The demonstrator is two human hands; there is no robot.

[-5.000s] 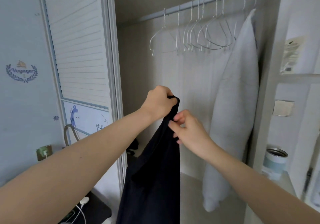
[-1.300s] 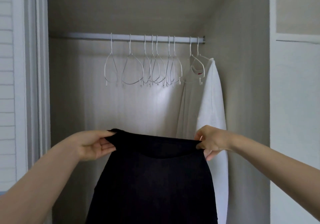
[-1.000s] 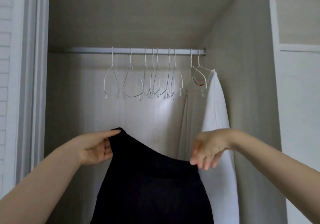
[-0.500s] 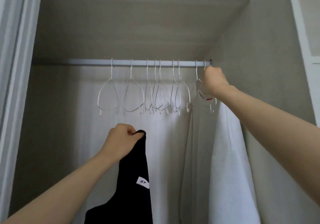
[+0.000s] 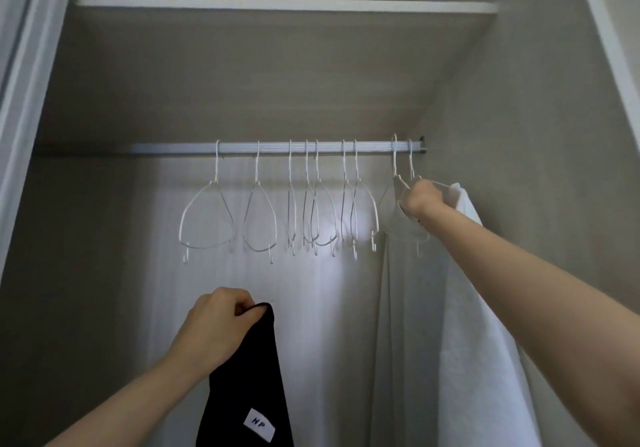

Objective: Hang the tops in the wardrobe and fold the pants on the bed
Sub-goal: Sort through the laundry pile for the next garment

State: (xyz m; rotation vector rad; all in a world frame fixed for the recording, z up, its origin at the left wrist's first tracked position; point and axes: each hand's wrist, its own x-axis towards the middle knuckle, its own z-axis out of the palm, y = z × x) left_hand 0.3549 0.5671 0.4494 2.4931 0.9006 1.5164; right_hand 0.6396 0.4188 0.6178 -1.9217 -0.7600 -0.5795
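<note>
We're mid-step on getting a hanger for the black top. Left to right along the rail:

Left hand is clenched around the top's upper edge, fingers curled over a bunched fold, well below the rail's left half. The top hangs straight down from that fist, out of frame at the bottom. Soft, matte, thin knit by the look; a small white label with handwritten letters shows on it.

Empty hangers crowd the rail's middle: thin white wire, rounded teardrop shoulders, small hooks at the lower ends, several nested close and looking likely to tangle.

Right hand is at the rail's right end, fingers closed round the neck of a hanger just below its hook. Which of the two rightmost hooks it holds, we can't quite tell. Beside it, touching the wrist, hangs a white garment, thick, slightly nubby, on the last hanger against the wardrobe's right wall.

To do it well, we'd judge: lift the hook straight up clear of the smooth metal rail before pulling out, so the neighbour isn't dragged along. Keep the top held high so it doesn't slip; slack cloth, so open the neck with the left fingers and feed one wire shoulder in at a time. Rehang it in the gap at the rail's left.
</note>
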